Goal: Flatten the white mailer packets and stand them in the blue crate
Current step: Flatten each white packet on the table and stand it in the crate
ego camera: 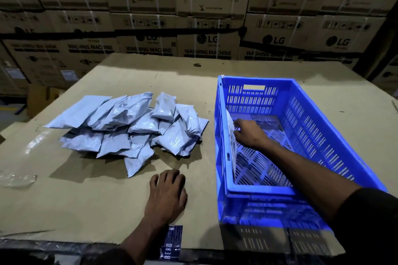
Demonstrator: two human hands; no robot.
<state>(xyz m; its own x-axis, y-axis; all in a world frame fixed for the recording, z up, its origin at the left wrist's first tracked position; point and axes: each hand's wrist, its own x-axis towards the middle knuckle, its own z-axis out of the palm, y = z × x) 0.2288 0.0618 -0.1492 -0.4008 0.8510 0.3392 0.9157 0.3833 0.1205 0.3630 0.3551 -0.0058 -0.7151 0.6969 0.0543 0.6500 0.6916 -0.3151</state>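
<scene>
A heap of several white mailer packets (133, 127) lies on the cardboard-covered table (86, 200), left of centre. The blue slotted crate (318, 135) stands on the right. One white packet (231, 135) stands on edge against the crate's left inner wall. My right hand (249, 133) reaches into the crate and rests against that packet, fingers on its side. My left hand (167, 193) lies palm down on the table, just in front of the heap, fingers curled and holding nothing.
Stacked washing machine cartons (202, 17) form a wall behind the table. A crumpled clear plastic scrap (17, 178) lies at the table's left edge. Blue printed tape (171, 241) marks the near edge. Bare cardboard stretches behind the crate and heap.
</scene>
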